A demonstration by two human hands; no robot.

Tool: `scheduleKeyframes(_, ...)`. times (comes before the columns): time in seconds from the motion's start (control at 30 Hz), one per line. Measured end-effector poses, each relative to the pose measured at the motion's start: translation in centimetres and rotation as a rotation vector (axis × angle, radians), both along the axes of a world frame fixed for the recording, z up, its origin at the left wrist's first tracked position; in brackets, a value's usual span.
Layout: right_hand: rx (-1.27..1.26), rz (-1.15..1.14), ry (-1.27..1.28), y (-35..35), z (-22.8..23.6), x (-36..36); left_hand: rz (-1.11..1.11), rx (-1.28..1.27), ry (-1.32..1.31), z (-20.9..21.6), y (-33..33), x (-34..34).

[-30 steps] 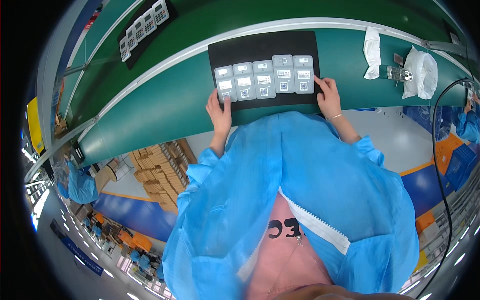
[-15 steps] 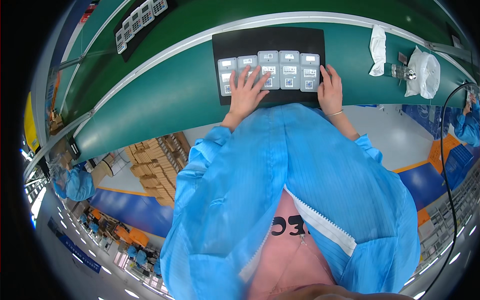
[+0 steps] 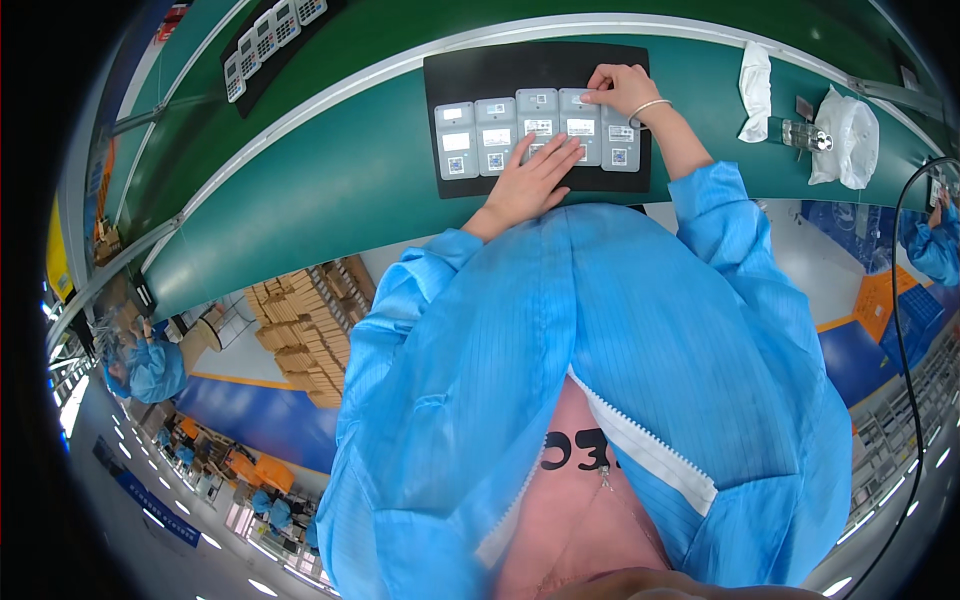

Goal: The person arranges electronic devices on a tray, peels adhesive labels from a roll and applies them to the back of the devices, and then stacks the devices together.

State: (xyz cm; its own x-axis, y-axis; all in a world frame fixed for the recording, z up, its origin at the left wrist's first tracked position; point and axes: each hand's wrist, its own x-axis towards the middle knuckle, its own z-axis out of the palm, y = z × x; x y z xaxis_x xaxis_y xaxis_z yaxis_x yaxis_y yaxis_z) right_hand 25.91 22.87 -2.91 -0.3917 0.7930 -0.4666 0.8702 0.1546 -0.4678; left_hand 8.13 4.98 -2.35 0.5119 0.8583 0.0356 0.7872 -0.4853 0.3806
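Several grey handheld card-terminal-like devices lie face down in a row on a black mat (image 3: 540, 63), with white labels and square codes on their backs. My left hand (image 3: 533, 183) rests with outstretched fingers over the lower parts of the third device (image 3: 537, 108) and the fourth device (image 3: 580, 128). At the top of the fourth device, my right hand (image 3: 625, 92) is bent, its thumb and forefinger closed together. Whatever is between those fingertips is too small to make out. The right hand and wrist partly cover the rightmost device (image 3: 620, 150).
Keypad terminals (image 3: 265, 38) stand in a row on another dark mat at the far left. On the green table's (image 3: 330, 130) right side are a white cloth (image 3: 756, 90), a clear bottle (image 3: 805, 136) and a white bag (image 3: 845, 140). A black cable (image 3: 888, 300) hangs at right.
My right hand has moved from the row's right side up to the top of the fourth device, its fingers closing. My left hand has slid rightward from the second and third devices.
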Motion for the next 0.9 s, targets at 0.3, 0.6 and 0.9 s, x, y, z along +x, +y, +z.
scheduleKeyframes(0.3, -0.312, -0.418, 0.759, 0.4, -1.6, 3.7, 0.023, 0.005, -0.047, -0.2, -0.2, -0.3)
scheduleKeyframes(0.6, 0.376, -0.174, 0.431, -4.4, -1.0, 1.1, 0.01, 0.001, -0.058, -0.2, -0.1, -0.2)
scheduleKeyframes(0.9, 0.652, 0.015, 0.317, -5.8, -0.8, 0.7, 0.008, 0.023, 0.008, -0.3, 0.1, -0.3)
